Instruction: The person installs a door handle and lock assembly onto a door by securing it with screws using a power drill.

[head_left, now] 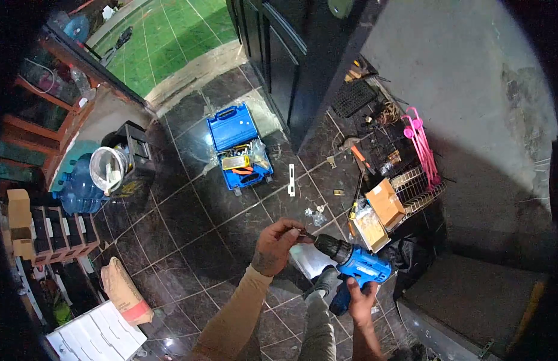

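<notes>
A blue cordless drill (364,266) with a black chuck (333,246) points to the left above the floor. My right hand (361,298) is wrapped round its handle. At the tip of the chuck, my left hand (276,243) pinches a small dark bit; where the bit meets the jaws is too small to make out. Farther forward on the floor, an open blue tool case (232,126) holds a yellow-lidded box, orange pieces and several small tools. A white flat metal plate (291,180) lies to the right of the case.
A dark door (282,60) stands open ahead. An orange-handled hammer (360,157), a cardboard box (385,203), a wire basket (420,192) and pink rods (422,150) lie along the right. On the left are a white bucket (108,169), a blue water jug (80,183) and a paper sack (124,289).
</notes>
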The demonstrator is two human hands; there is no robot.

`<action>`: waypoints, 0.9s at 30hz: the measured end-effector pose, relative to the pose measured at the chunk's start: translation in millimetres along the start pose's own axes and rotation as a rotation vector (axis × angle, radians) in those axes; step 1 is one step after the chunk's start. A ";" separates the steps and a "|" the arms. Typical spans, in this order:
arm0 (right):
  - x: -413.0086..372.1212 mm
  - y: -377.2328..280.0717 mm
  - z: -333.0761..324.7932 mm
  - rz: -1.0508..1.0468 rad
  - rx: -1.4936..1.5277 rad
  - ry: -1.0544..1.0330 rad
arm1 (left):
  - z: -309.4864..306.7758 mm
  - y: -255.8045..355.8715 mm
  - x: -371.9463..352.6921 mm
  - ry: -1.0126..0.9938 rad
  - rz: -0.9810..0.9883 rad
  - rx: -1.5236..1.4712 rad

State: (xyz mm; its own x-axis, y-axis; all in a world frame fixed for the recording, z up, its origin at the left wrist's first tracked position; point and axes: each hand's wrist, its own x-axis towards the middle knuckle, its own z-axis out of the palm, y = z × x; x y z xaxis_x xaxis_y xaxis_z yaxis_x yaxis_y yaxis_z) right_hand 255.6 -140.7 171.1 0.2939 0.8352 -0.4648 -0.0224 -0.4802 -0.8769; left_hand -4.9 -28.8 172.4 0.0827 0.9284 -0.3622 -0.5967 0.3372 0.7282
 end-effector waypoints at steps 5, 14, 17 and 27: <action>-33.3 -29.1 32.9 0.063 0.143 -0.047 | -3.9 60.9 -16.8 -0.038 0.051 -0.217; -55.8 -56.9 72.0 0.047 0.134 -0.037 | -20.8 127.0 -31.6 -0.084 0.141 -0.153; -61.5 -63.5 81.4 -0.022 0.085 -0.046 | -28.4 145.0 -38.3 -0.092 0.170 -0.126; -97.4 -131.4 122.4 -0.198 0.024 -0.057 | -53.6 226.6 -47.7 -0.237 0.144 0.446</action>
State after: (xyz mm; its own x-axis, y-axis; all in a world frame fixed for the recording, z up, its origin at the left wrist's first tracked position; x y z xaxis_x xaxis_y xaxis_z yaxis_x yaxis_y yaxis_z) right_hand 112.9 -126.1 316.6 0.2404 0.9266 -0.2891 0.0069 -0.2995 -0.9541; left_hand -186.8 -5.0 323.5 0.2336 0.9628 -0.1362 -0.2215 0.1890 0.9567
